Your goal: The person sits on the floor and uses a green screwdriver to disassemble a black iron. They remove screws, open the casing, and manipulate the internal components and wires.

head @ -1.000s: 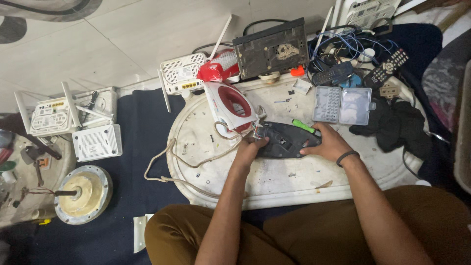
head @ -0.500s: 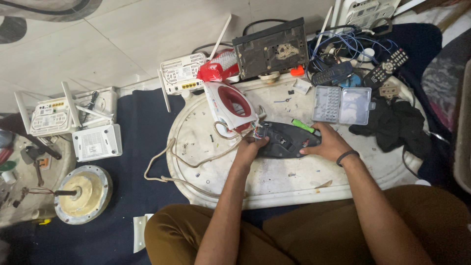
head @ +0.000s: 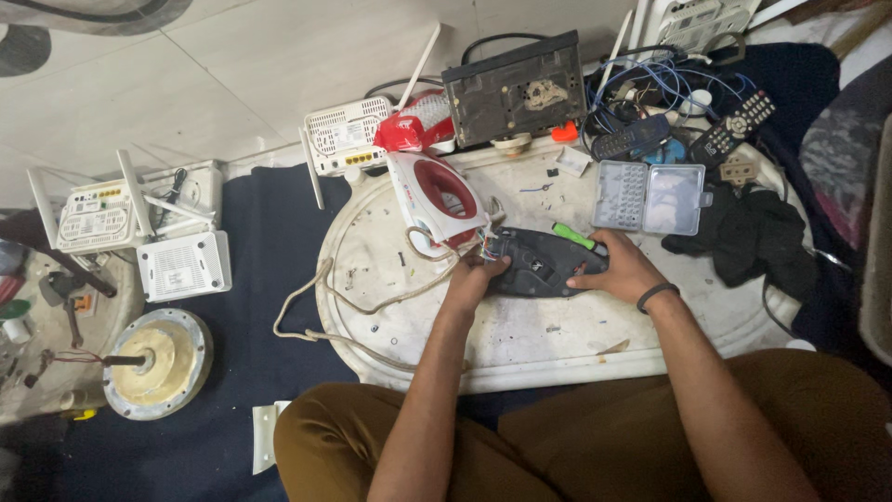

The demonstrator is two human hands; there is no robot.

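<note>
Over on the left sit white plastic routers (head: 102, 216) and a round metal motor (head: 156, 363). The left hand (head: 472, 279) and right hand (head: 621, 272) both grip the dark oval iron base (head: 542, 262) mid-tray, probably steadying it. The clear plastic organizer box (head: 649, 197) looks empty, can't really tell.

Your 2 forearms are bare, with no sleeves showing anywhere along them. Just behind your right hand (head: 621, 271), at the wrist, sits 1 thin dark band (head: 656, 296). Your left hand (head: 472, 281) wears nothing at the wrist. Further back from both hands, your legs are covered by plain brown trousers (head: 576, 446).
</note>
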